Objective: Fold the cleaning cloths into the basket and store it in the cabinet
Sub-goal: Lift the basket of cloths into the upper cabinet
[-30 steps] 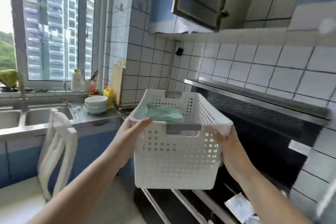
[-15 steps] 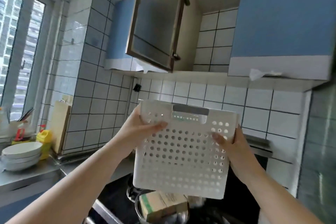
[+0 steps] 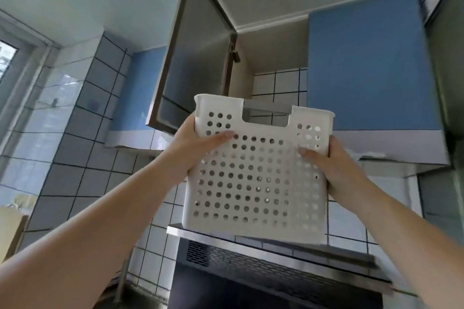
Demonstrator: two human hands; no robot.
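Head view, looking up: the white perforated basket (image 3: 253,178) is up in the air in front of the open wall cabinet (image 3: 273,57), its cut-out handle at the top edge. Left hand (image 3: 193,148) grips the left side, thumb across the front face; right hand (image 3: 336,170) grips the right side, thumb curled onto the holes. What's inside the basket can't be made out from this low angle. No label or writing is readable. The cabinet door (image 3: 195,57) swings out left. The range hood (image 3: 276,256) sits below, against the tiled wall (image 3: 82,133).
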